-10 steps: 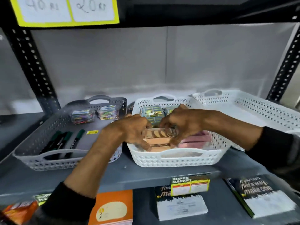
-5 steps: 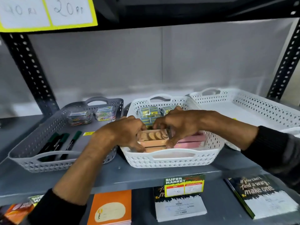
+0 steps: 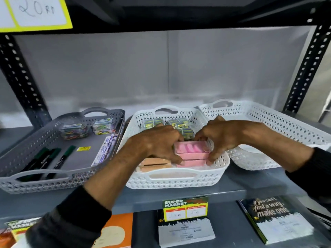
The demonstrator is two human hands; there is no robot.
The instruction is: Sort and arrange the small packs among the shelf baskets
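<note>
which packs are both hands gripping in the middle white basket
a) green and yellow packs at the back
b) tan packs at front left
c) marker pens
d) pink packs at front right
d: the left hand and right hand clasp the stacked pink rectangular packs in the middle white perforated plastic basket.

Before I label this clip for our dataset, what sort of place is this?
Most likely a shop's stationery aisle: a "SUPER MARKET" price tag on the shelf edge, a handwritten price sign above, and baskets of small packs and markers.
</note>
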